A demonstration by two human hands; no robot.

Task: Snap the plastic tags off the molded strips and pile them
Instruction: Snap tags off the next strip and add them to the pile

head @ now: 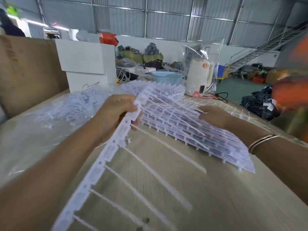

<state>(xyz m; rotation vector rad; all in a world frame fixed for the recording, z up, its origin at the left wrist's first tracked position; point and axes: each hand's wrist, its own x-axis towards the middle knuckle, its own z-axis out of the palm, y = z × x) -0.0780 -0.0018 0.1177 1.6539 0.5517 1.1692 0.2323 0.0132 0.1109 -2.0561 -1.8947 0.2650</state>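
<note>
head view | molded strip (106, 157) is gripped at its far end by the left hand (115, 112), fingers curled round the spine | long axis runs from near-left to far-centre, tags (160, 179) jutting right | right hand (215, 116) lies flat, fingers straight, on the stacked strips (191, 130) at right | snapped pile (71, 107) is seen far-left on the worktop (216, 205).

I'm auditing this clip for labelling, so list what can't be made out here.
Head view, the only one:
- Right hand: fingertips hidden under the stacked white molded plastic strips.
- Long white plastic strip in the left hand: lower end cut off by the bottom edge.
- Orange shape at right: motion-blurred.
</note>
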